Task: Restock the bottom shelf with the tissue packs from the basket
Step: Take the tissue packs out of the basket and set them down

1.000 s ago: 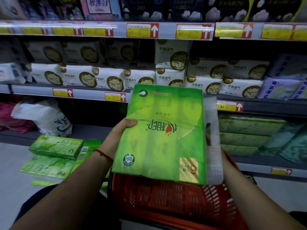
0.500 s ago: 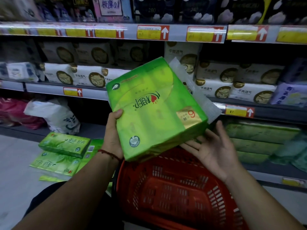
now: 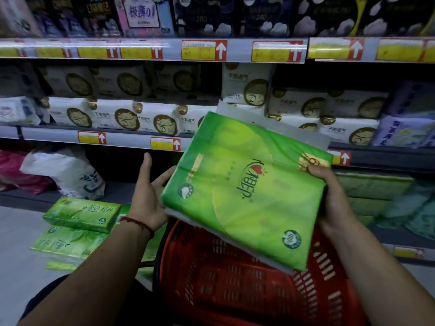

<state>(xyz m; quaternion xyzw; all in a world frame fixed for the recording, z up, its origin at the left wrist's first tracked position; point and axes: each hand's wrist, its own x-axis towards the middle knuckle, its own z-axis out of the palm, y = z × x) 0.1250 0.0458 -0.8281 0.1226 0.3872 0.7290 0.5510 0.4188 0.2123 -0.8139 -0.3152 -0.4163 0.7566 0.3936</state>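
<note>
So the big green pack (image 3: 247,189) is up in the air above the red basket (image 3: 235,290), tilted, logo face toward the camera. The right hand (image 3: 334,201) has it gripped along its right edge, thumb over the top corner near the gold patch. The left hand (image 3: 148,196) is open – palm up, fingers spread, just beside the pack's left edge; whether the fingertips actually touch it I can't tell.

Progress-wise, I'd say it's somewhere in the middle. The bottom shelf (image 3: 388,234) on the right already has a stack of greenish packs (image 3: 372,184), dim and blurry, so I can't count them. The basket looks empty in the part you can see under the pack, though the pack hides a good chunk of it. A few green packs (image 3: 80,215) are lying on the floor to the left, next to a white bag (image 3: 63,170) – those probably need shelving too, but that's a guess.

What's left for this one: get it down and over to the right, onto or beside that stack.
</note>
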